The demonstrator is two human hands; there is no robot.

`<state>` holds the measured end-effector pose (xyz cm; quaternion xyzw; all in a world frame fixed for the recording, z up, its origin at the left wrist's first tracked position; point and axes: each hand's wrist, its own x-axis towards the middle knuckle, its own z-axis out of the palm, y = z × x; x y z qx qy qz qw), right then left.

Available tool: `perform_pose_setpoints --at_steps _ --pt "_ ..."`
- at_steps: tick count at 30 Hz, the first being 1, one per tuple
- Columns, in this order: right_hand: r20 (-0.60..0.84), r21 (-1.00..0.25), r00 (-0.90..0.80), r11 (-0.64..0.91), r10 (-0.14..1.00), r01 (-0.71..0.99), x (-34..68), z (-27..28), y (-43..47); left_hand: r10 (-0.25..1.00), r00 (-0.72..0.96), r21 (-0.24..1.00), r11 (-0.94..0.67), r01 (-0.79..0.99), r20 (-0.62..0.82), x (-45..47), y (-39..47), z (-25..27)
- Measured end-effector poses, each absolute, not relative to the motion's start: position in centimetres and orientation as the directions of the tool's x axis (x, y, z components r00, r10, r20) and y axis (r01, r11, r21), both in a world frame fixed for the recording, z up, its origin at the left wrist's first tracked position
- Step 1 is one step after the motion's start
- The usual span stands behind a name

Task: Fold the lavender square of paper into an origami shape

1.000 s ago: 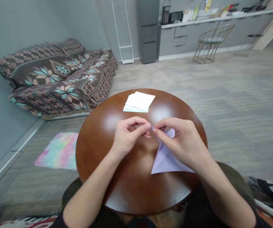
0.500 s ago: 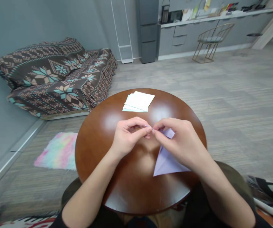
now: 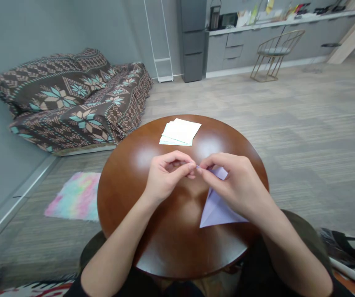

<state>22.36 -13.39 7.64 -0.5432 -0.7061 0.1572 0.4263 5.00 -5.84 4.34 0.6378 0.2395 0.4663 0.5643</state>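
A folded sheet of purple paper is held above the round brown table, its creased triangular part hanging below my right hand. My right hand pinches the paper near its narrow tip and covers much of the sheet. Close beside it, my left hand has thumb and forefinger pressed together on the same tip. Only a small bit of purple shows between the fingertips of both hands.
The round table stands right before me. A loose stack of pale paper squares lies at its far side. Beyond are a covered sofa, a fluffy pastel rug, a gold-framed chair and a kitchen counter.
My fingertips have drawn very slightly apart, with a little more purple paper showing between them. Otherwise the hands and the sheet stay nearly where they were.
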Motion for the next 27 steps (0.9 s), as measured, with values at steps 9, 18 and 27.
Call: perform_pose_setpoints --at_steps 9,18,27 --pt "0.38 -0.7 -0.058 0.328 0.923 0.635 22.2 8.0 -13.5 0.868 0.436 0.961 -0.145 -0.237 0.239 5.2 -6.0 4.4" --pt "0.499 -0.567 0.032 0.299 0.866 0.768 22.2 7.1 -13.1 0.871 0.429 0.963 -0.155 -0.222 0.239 5.2 -5.8 4.6" --pt "0.658 -0.165 -0.051 0.21 0.751 0.964 19.2 5.7 -13.3 0.89 0.423 0.985 -0.142 -0.099 0.17 5.5 -6.2 4.3"
